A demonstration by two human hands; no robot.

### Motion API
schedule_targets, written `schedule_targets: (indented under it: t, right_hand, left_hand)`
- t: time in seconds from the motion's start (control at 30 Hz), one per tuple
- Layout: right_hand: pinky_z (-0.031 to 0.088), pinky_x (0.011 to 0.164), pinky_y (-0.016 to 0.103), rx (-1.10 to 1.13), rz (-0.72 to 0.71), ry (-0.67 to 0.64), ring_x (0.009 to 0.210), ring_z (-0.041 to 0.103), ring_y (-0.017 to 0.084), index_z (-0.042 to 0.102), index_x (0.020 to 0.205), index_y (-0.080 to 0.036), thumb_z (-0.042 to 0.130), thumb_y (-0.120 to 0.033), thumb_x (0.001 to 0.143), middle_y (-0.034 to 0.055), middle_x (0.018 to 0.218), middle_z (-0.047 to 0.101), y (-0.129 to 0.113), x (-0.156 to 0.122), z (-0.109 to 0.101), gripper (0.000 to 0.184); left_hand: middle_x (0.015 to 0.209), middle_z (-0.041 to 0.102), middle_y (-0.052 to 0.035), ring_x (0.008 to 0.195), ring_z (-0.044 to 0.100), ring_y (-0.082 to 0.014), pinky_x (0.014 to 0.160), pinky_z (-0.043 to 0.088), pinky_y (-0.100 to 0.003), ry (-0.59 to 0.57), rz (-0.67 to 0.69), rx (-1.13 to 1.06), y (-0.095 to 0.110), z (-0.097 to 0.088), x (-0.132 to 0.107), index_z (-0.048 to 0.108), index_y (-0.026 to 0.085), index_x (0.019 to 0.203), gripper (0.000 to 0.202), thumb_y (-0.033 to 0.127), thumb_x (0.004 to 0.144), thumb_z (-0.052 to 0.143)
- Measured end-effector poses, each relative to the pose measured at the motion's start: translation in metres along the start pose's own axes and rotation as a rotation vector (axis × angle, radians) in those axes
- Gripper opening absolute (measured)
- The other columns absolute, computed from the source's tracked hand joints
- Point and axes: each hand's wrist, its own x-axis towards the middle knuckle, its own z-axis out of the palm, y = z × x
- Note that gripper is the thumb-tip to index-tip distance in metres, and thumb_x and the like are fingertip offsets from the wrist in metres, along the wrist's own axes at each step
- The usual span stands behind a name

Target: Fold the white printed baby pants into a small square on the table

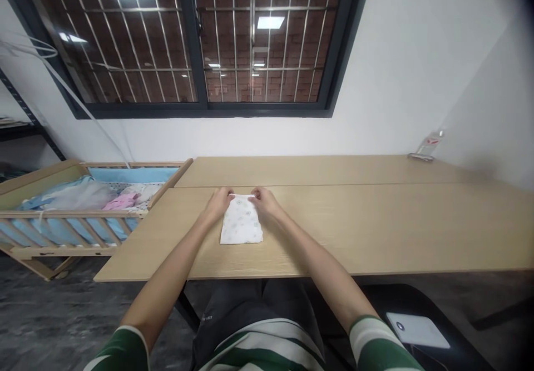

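A small white cloth (242, 223) with a faint printed pattern lies folded flat on the wooden table (354, 221), in front of my body. My left hand (220, 201) pinches its far left corner between thumb and fingers. At the far right corner, my right hand (266, 201) pinches the cloth in the same way. The near edge of the cloth rests on the tabletop, a little back from the table's front edge. Whether it is a garment or a plain cloth I cannot tell.
A wooden crib (100, 215) with blue lining and a pink cloth (120, 201) inside stands left of the table. A clear plastic bottle (430, 143) is at the far right corner. A white phone (417, 329) lies on a black chair (387, 298). Behind is a barred window (202, 43).
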Motion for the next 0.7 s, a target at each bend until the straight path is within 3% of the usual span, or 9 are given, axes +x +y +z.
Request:
schedule_targets:
  t: [0.07,0.17,0.33,0.4,0.5,0.6,0.7]
  right_hand:
    - [0.043,0.063,0.025,-0.015,0.055,0.0,0.071,0.059,0.015,0.063,0.093,-0.017,0.07,-0.019,0.079,0.0016,0.08,0.066,0.014,0.008,0.01,0.015]
    - [0.044,0.063,0.024,-0.021,0.078,-0.026,0.069,0.059,0.014,0.062,0.09,-0.017,0.073,-0.019,0.078,0.0008,0.077,0.065,0.028,0.011,0.017,0.016]
    - [0.049,0.071,0.028,-0.047,0.064,-0.049,0.077,0.062,0.017,0.063,0.102,-0.016,0.069,-0.025,0.083,0.0041,0.086,0.069,0.033,0.01,0.016,0.021]
    - [0.05,0.085,0.033,-0.088,-0.008,-0.022,0.095,0.065,0.021,0.062,0.116,-0.015,0.064,-0.029,0.089,0.0105,0.106,0.07,0.027,0.006,0.013,0.031]
    - [0.042,0.107,0.042,-0.178,-0.242,-0.054,0.126,0.056,0.026,0.055,0.136,-0.018,0.056,-0.037,0.097,0.0156,0.137,0.059,0.003,-0.009,0.009,0.043]
    - [0.032,0.117,0.045,-0.21,-0.489,-0.285,0.142,0.043,0.026,0.046,0.148,-0.021,0.048,-0.045,0.101,0.0132,0.152,0.049,-0.031,-0.036,0.01,0.053]
    - [0.024,0.122,0.042,-0.208,-0.619,-0.552,0.15,0.032,0.024,0.041,0.154,-0.025,0.043,-0.047,0.104,0.0078,0.162,0.036,-0.06,-0.068,0.015,0.055]
  left_hand:
    - [0.11,0.071,-0.0091,0.1,0.067,-0.0217,0.088,0.054,-0.037,-0.046,-0.048,0.042,-0.007,0.017,0.008,0.068,0.017,0.109,0.02,0.029,0.098,0.056]
    - [0.125,0.063,-0.0087,0.106,0.065,-0.0219,0.09,0.057,-0.044,-0.087,-0.095,0.104,-0.012,0.033,0.012,0.061,0.018,0.124,0.036,0.039,0.096,0.063]
    - [0.125,0.063,-0.0163,0.117,0.06,-0.0271,0.099,0.049,-0.043,-0.034,-0.097,0.205,0.001,0.03,-0.006,0.061,0.013,0.124,0.031,0.031,0.101,0.05]
    - [0.127,0.062,-0.021,0.124,0.056,-0.0309,0.102,0.045,-0.042,-0.002,-0.072,0.238,0.015,0.03,-0.032,0.059,0.01,0.126,0.036,0.032,0.102,0.043]
    - [0.127,0.063,-0.0215,0.121,0.057,-0.034,0.101,0.044,-0.044,0.006,-0.027,0.269,0.041,0.042,-0.09,0.059,0.01,0.128,0.046,0.043,0.102,0.04]
    - [0.139,0.056,-0.0249,0.125,0.054,-0.0397,0.1,0.044,-0.051,0.066,-0.012,0.343,0.059,0.064,-0.146,0.055,0.009,0.137,0.058,0.051,0.099,0.041]
    - [0.142,0.055,-0.0251,0.133,0.047,-0.0435,0.104,0.04,-0.056,0.119,-0.011,0.358,0.063,0.083,-0.175,0.056,0.009,0.139,0.059,0.05,0.098,0.043]
